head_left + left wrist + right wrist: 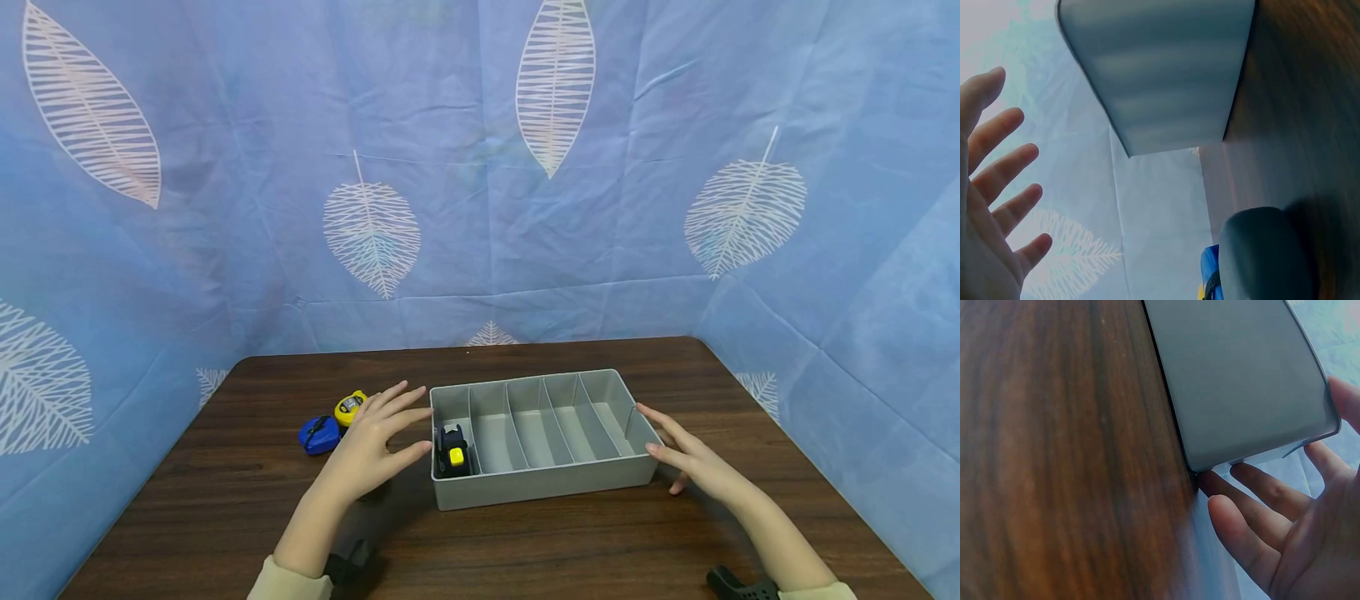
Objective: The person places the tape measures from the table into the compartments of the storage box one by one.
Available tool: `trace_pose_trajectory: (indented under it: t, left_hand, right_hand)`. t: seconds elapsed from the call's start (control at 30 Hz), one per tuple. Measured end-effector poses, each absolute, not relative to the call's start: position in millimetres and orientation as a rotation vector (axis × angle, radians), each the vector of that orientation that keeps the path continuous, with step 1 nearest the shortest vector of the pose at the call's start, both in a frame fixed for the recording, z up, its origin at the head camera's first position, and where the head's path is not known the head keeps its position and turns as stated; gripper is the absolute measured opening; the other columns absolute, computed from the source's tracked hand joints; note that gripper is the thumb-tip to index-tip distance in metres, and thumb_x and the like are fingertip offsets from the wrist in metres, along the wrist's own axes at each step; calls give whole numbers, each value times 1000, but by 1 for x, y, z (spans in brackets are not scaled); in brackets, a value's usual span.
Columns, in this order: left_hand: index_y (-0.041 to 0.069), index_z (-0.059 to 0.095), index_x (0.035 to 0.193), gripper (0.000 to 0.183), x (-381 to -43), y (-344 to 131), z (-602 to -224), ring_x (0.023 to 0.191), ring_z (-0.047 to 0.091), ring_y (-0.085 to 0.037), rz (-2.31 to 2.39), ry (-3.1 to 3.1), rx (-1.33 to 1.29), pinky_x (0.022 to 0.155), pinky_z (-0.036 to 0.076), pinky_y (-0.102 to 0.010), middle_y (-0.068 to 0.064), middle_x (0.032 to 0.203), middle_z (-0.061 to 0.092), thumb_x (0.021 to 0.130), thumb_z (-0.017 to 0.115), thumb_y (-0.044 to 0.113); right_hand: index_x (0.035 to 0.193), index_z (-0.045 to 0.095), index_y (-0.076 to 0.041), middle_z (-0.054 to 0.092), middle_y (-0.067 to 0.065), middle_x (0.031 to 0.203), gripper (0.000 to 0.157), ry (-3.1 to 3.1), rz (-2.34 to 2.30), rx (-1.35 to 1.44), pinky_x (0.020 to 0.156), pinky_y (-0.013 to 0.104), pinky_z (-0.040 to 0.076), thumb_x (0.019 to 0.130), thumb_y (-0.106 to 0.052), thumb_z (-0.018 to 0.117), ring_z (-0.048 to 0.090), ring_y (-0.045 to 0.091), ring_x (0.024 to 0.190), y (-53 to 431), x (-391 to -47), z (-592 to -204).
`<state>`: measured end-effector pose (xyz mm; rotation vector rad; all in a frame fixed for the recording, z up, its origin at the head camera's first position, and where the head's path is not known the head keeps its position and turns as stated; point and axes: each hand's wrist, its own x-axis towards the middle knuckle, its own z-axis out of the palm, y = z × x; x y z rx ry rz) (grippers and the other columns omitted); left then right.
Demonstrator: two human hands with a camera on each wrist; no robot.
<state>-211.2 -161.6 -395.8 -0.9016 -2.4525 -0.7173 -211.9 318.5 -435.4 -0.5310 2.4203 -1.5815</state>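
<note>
A grey divided tray (547, 487) lies on the table. In its leftmost compartment sits a black tape measure (455, 457) with a yellow button. My left hand (367, 450) is spread beside the tray's left end, thumb and fingers close to the rim; the left wrist view shows its palm holding nothing. At the opposite end, my right hand (693, 458) touches the tray's end wall with loosely extended fingers, seen also in the right wrist view. Left of my left hand are a blue tape measure (319, 435) and a yellow tape measure (349, 407), partly hidden by it.
A dark rounded object (1266, 253) stands near the blue one in the left wrist view; its kind is unclear. The brown wooden table (525, 550) ends at a blue leaf-patterned cloth (450, 250) behind and at the sides.
</note>
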Motion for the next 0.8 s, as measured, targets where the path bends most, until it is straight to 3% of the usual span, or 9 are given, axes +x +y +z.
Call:
trace_pose_trajectory:
  t: [0.4, 0.8]
  left_hand:
    - [16, 63, 128, 47, -209, -176, -387, 139, 27, -27, -708, -2429, -858, 109, 11, -60, -2, 146, 43, 86, 72, 34]
    - [15, 62, 129, 49, -208, -191, -382, 139, 27, -29, -729, -2414, -792, 107, 10, -62, -4, 146, 43, 85, 74, 31]
  right_hand:
    - [155, 8, -14, -9, 21, 156, 62, 2421, -1589, -540, 57, 50, 52, 103, -16, 41, -1, 60, 132, 320, -213, -438]
    - [155, 8, -13, -10, 23, 156, 62, 2418, -1586, -534, 57, 50, 52, 102, -17, 41, 1, 60, 132, 320, -212, -438]
